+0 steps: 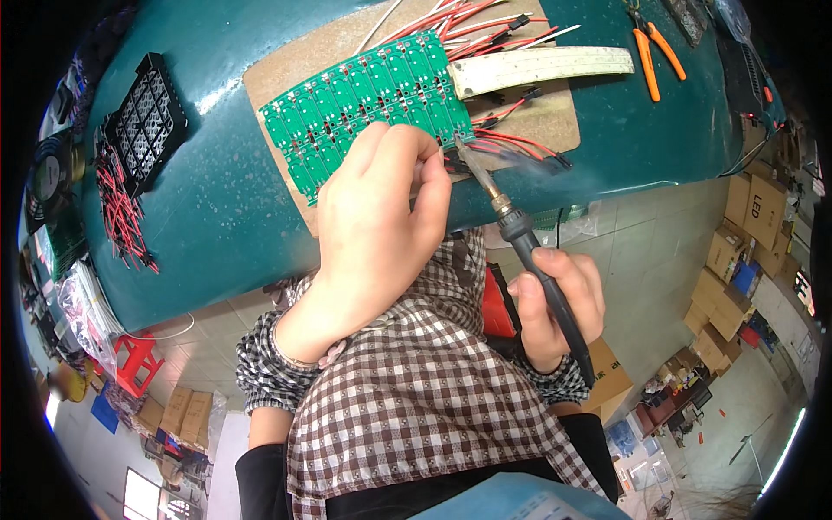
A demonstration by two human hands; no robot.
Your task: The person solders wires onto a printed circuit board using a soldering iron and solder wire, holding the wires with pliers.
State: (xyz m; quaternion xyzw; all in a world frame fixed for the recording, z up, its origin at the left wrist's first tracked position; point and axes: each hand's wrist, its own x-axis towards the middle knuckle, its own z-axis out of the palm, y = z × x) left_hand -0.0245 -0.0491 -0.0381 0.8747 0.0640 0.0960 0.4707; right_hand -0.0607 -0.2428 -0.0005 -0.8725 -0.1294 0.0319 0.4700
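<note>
A green panel of small circuit boards [364,100] lies on a brown backing board [555,113] in front of me. My left hand [373,212] rests over the panel's near edge, its thumb and fingers pinched together. What they hold, if anything, is hidden behind the fingers. In my right hand [568,299] I grip a soldering iron [523,232] by its black handle. Its tip meets the panel's near right corner, close to my left fingertips, and faint smoke shows beside it. Red and black wires [520,143] spread out just right of that corner.
A pale curved strip [546,69] lies across the panel's right end. Orange-handled pliers [646,61] lie at the far right of the green table [234,208]. On the left are a black grid tray [149,121] and a bundle of red and black wires [121,208].
</note>
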